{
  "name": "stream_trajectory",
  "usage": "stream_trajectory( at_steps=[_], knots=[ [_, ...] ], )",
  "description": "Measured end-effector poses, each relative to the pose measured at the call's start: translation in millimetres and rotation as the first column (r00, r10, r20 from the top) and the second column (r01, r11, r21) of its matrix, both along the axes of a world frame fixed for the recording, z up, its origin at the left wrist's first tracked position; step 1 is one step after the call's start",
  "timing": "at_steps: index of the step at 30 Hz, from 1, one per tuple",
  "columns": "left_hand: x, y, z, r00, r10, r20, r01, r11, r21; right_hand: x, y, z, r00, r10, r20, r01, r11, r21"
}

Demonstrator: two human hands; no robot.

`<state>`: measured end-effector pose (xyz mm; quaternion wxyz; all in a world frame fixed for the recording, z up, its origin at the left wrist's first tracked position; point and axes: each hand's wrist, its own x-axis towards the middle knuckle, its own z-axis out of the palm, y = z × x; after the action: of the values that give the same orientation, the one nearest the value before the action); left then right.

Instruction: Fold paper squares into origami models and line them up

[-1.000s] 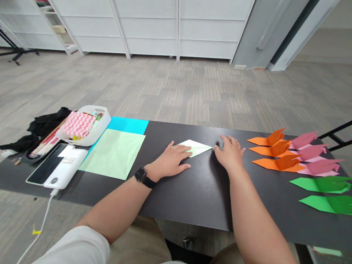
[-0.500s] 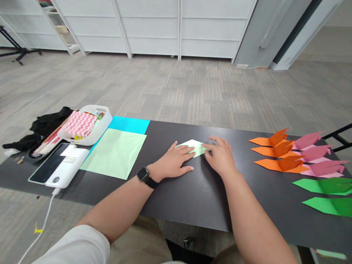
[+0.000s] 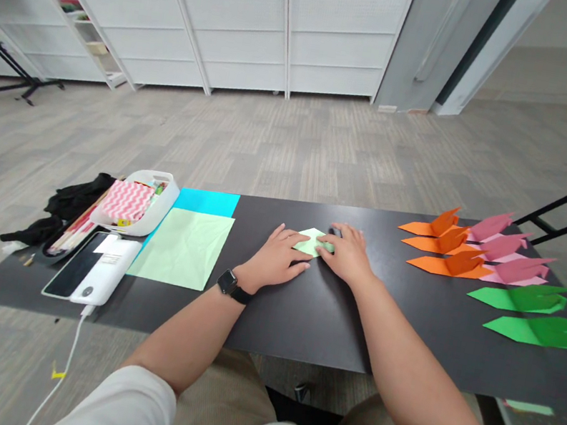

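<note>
A small folded piece of pale green paper lies on the dark tabletop in front of me, with pointed corners. My left hand rests on its left end, fingers stretched out and thumb apart. On the right end lies my right hand, palm down, with thumb and fingertips on the paper and the other fingers spread beyond it. That end is partly covered by the fingers. A small grey patch shows by the right fingers; I cannot make out what it is.
Left of my hands lie a pale green sheet and a blue sheet. Further left are a white basket, a phone and a white power bank with a cable. Folded orange, pink and green paper birds stand right.
My right hand has come slightly left and its fingers now reach further over the paper. My left hand has shifted a little; its fingers cover less of the paper's left end.
</note>
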<state>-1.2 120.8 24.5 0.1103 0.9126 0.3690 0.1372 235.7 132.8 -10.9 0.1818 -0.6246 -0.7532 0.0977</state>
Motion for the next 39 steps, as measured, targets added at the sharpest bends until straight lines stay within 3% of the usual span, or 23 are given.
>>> stream_trajectory(
  at_steps=[13,18,22,31,35,39],
  knots=[
    [-5.4,-9.9,14.8,0.969,0.205,-0.139,-0.2,0.979,0.049,-1.5,-0.7,4.7,1.0,-0.013,0.02,0.015,0.999,-0.052],
    [-7.4,-11.9,23.2,0.901,0.336,-0.275,-0.344,0.939,0.019,-0.6,0.8,1.5,1.0,-0.009,0.008,0.01,0.998,-0.055],
    [-9.6,-12.7,26.0,0.875,0.345,-0.339,-0.382,0.923,-0.047,0.6,1.7,-1.4,1.0,-0.01,0.007,0.01,0.999,-0.048],
    [-29.6,-0.6,13.5,0.87,0.437,-0.227,-0.461,0.885,-0.064,1.1,1.1,0.6,1.0,0.0,-0.004,0.0,0.999,-0.042],
    [-31.2,2.2,16.8,0.86,0.46,-0.221,-0.486,0.87,-0.084,0.6,0.3,2.2,1.0,0.003,0.002,-0.003,0.999,-0.052],
    [-19.9,-1.4,25.3,0.856,0.512,-0.073,-0.509,0.859,0.048,0.4,0.0,2.1,1.0,0.003,0.015,-0.002,0.998,-0.056]
  ],
)
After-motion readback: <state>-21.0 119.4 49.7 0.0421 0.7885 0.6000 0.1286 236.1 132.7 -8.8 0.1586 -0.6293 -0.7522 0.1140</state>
